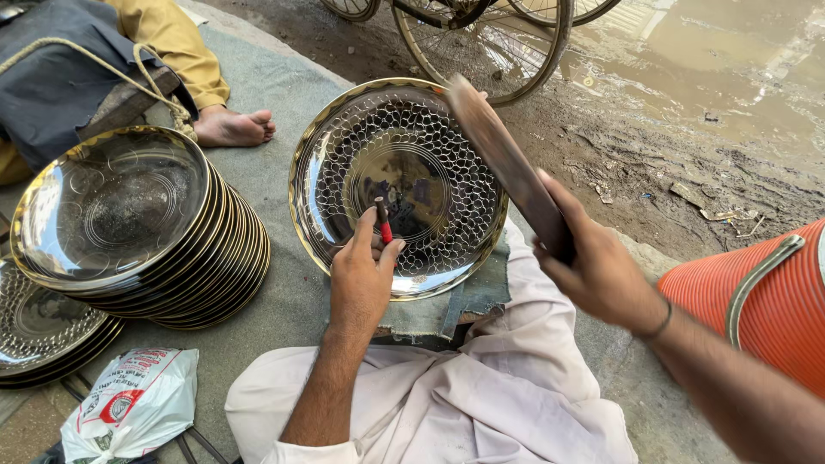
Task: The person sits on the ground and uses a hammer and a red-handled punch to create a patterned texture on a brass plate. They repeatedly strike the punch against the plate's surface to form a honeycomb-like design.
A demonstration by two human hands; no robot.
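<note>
Stacked metal plates (129, 223) sit far left, beside a white plastic bag (129, 404). Centre, the left hand (361, 275) pinches a red-handled punch (383, 222) upright on the patterned plate (400, 185). Rightward, the right hand (593, 266) grips a raised wooden bat (507, 163), near an orange cooler (765, 301).

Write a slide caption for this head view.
Left hand holds a punch on a patterned plate; right hand raises a flat striker.

Only one package shows up here: a crumpled white plastic bag (131, 408) lying on the ground at the bottom left, just below the stacks of metal plates (129, 228). It's soft and lumpy, with red and dark printing on it. No signs or screens anywhere.
</note>
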